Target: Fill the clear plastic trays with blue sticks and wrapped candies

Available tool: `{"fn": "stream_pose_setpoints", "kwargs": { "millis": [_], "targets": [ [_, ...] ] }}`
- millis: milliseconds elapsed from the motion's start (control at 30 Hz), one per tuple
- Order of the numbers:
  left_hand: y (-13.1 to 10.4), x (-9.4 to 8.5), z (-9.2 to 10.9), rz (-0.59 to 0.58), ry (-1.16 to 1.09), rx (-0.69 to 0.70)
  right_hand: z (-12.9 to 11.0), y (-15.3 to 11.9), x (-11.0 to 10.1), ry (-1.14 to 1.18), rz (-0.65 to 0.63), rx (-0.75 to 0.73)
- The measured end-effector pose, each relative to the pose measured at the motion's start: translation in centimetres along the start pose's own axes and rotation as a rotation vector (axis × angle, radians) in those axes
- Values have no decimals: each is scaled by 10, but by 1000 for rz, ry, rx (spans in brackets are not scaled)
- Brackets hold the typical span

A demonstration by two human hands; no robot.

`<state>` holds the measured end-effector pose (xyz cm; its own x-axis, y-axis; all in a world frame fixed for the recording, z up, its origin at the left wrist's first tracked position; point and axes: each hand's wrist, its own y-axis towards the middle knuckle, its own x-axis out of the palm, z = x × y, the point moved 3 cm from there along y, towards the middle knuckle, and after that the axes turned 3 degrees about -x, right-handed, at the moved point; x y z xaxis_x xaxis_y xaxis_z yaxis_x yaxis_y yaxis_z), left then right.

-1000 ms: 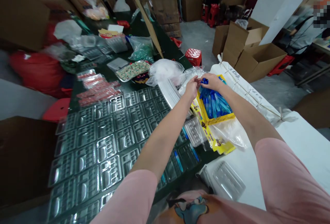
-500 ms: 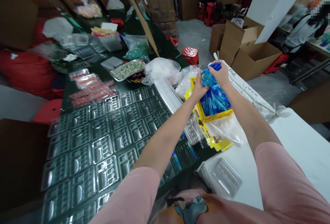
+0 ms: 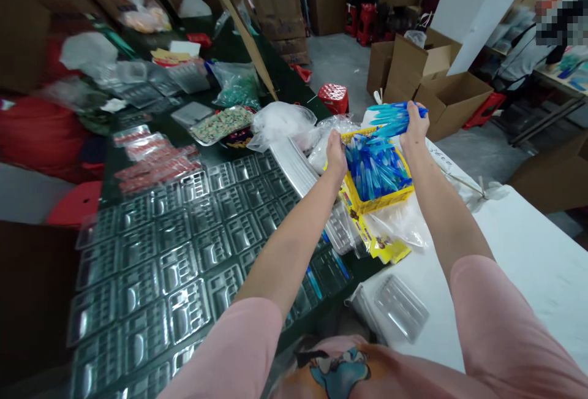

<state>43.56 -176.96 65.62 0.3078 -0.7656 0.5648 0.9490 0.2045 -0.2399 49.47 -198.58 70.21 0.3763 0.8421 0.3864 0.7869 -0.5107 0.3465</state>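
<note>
My right hand (image 3: 416, 124) is closed around a bunch of blue pens (image 3: 390, 119), raised over the far right corner of a yellow plastic basket (image 3: 386, 205). The bunch lies sideways, with its light-blue ends pointing left. Many more loose blue pens (image 3: 374, 172) fill the basket. At the basket's far left corner, my left hand (image 3: 337, 155) grips the rim, its fingers partly hidden. Rows of clear plastic blister trays (image 3: 184, 264) cover the dark green table to the left. A few blue pens (image 3: 315, 282) lie in the nearest trays at the right end.
Stacked clear trays (image 3: 298, 169) and yellow printed cards (image 3: 379, 243) lie beside the basket. A white wrapped surface (image 3: 514, 252) is on the right, with a clear tray (image 3: 399, 307) near me. Open cartons (image 3: 448, 95) and a red stool (image 3: 334, 98) stand beyond. People sit farther back.
My right hand has lifted the bunch of pens and swung it to the right, turning it sideways. The left hand has left the pens and moved to the basket's left rim.
</note>
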Motion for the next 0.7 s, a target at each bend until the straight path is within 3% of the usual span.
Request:
{"fn": "stream_pose_setpoints", "kwargs": {
  "millis": [67, 167, 267, 333, 400, 500, 600, 700],
  "targets": [
    [-4, -4, 7, 73, -103, 20, -2, 2, -7, 42, 61, 22],
    [-13, -12, 21, 61, -210, -36, -13, -4, -7, 56, 10, 52],
    [-39, -27, 38, -105, -242, -249, -39, -30, 1, 47, -121, 110],
    [-73, -47, 47, -261, -196, -443, -60, -69, 10, 8, -269, 195],
    [-120, -78, 49, -383, -137, -630, -80, -127, 17, -37, -401, 337],
    [-204, -137, 39, -483, -85, -923, -96, -242, 19, -87, -604, 659],
    [-289, -201, 23, -469, -50, -1094, -95, -368, 12, -127, -794, 1059],
    [-358, -252, 12, -369, -75, -1142, -88, -468, 5, -232, -833, 1224]
  ]
}}
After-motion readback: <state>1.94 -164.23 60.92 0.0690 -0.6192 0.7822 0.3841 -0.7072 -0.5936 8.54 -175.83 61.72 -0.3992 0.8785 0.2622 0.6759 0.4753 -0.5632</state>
